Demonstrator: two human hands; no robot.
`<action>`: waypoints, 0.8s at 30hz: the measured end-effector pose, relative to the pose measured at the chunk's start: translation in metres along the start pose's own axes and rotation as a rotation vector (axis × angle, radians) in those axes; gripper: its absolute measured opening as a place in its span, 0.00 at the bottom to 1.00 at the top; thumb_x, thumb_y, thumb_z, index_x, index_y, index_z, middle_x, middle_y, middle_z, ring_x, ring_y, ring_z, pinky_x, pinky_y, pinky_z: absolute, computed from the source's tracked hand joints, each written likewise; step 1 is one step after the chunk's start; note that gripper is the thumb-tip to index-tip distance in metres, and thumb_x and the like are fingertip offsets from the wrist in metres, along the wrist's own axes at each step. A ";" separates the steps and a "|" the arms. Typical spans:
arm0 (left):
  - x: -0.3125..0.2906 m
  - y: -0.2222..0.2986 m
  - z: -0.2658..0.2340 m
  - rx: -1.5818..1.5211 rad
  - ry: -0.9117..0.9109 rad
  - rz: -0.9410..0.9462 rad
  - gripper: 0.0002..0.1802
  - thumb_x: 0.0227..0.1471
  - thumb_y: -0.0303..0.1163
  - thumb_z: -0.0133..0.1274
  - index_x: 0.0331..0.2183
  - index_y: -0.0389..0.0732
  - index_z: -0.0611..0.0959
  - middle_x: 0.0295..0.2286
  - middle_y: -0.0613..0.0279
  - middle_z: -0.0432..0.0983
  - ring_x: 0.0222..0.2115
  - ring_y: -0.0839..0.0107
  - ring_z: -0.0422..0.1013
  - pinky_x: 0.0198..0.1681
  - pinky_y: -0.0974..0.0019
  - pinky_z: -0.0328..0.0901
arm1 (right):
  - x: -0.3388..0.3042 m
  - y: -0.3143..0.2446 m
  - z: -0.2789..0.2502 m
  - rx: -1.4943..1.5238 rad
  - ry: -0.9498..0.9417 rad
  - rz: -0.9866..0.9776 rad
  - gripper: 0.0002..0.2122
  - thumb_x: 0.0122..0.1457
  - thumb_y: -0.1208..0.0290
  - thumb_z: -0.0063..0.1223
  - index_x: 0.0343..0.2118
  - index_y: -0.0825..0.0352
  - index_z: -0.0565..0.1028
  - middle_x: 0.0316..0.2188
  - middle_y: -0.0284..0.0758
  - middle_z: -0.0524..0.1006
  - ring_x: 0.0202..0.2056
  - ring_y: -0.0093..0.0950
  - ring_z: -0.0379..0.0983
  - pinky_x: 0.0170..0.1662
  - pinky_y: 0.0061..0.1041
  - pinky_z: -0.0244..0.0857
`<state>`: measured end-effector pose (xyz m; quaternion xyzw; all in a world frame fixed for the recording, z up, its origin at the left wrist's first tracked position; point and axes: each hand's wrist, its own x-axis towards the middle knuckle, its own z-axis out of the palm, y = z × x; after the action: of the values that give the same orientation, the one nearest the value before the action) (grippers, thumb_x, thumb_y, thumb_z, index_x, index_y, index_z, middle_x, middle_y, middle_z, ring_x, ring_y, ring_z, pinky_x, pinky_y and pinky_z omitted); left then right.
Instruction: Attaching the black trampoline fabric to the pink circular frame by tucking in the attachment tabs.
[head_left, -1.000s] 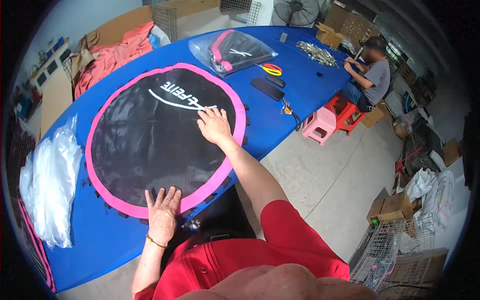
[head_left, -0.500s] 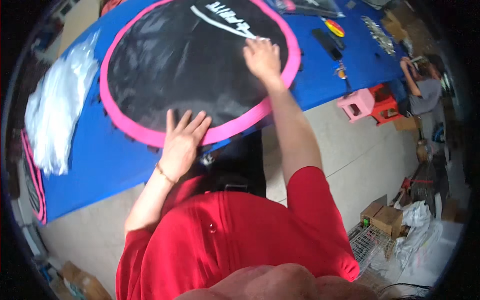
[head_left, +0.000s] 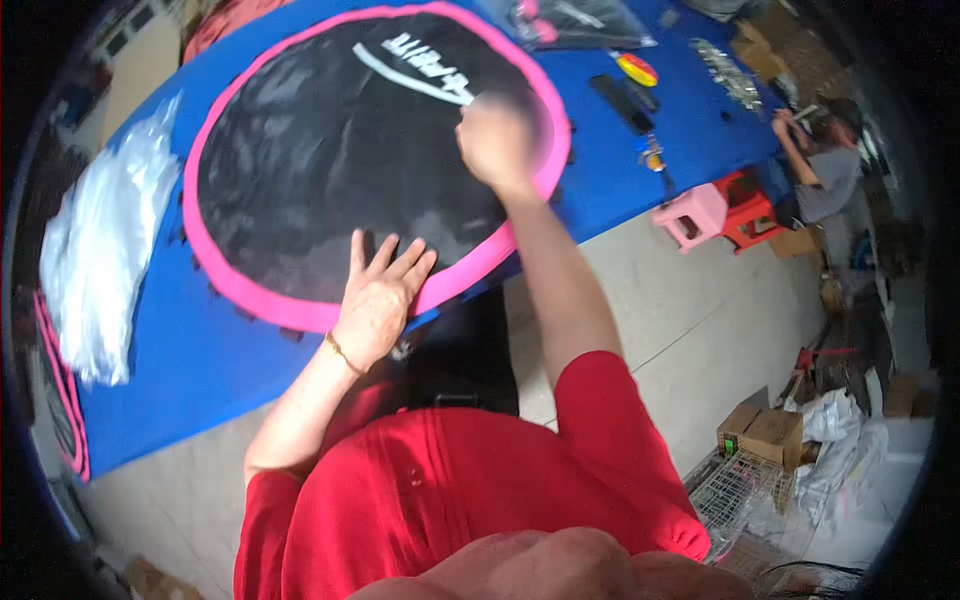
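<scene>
One black mat [head_left: 300, 160], probably light and floppy: hold its pink rim [head_left: 300, 315]. Left hand [head_left: 377, 308] splayed on it, empty; right hand [head_left: 497, 147] (blurred), grip unclear.

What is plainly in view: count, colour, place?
trampoline mat: one, black and pink, on table
table: one, blue, under mat
plastic bags: pile, clear, left
bagged bundle: one, black and pink, beyond
scissors: one, red and yellow, right
phone: one, black, near scissors
keys: bunch, mixed, near phone
metal pieces: pile, silver, far right
stools: two, pink and red, right
co-worker: one, grey shirt, right
cardboard boxes: several, brown, lower right
left hand: one, bare, on mat's border
right hand: one, bare, over mat, blurred
</scene>
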<state>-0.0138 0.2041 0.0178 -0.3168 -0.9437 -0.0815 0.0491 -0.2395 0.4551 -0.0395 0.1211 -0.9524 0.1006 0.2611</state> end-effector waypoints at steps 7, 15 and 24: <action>-0.013 -0.002 -0.009 -0.024 0.010 -0.035 0.34 0.57 0.22 0.51 0.66 0.46 0.78 0.65 0.59 0.74 0.67 0.49 0.67 0.75 0.26 0.41 | 0.002 -0.011 0.002 0.121 0.005 0.032 0.21 0.70 0.55 0.53 0.61 0.59 0.79 0.64 0.43 0.77 0.68 0.48 0.66 0.71 0.59 0.54; -0.025 -0.006 -0.008 -0.003 -0.001 -0.057 0.38 0.54 0.20 0.53 0.67 0.47 0.77 0.66 0.58 0.73 0.68 0.48 0.66 0.75 0.26 0.41 | 0.002 -0.009 -0.005 0.128 -0.028 0.058 0.21 0.70 0.56 0.52 0.61 0.60 0.79 0.66 0.44 0.74 0.69 0.48 0.65 0.72 0.59 0.52; -0.024 -0.001 -0.005 -0.007 -0.010 -0.030 0.37 0.56 0.23 0.52 0.68 0.45 0.76 0.66 0.59 0.72 0.68 0.48 0.66 0.76 0.28 0.41 | -0.001 -0.003 0.012 -0.084 0.067 -0.053 0.19 0.69 0.54 0.52 0.55 0.58 0.82 0.60 0.39 0.80 0.63 0.43 0.72 0.67 0.55 0.59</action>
<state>0.0046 0.1881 0.0195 -0.3032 -0.9483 -0.0839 0.0423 -0.2435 0.4492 -0.0493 0.1317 -0.9430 0.0577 0.3003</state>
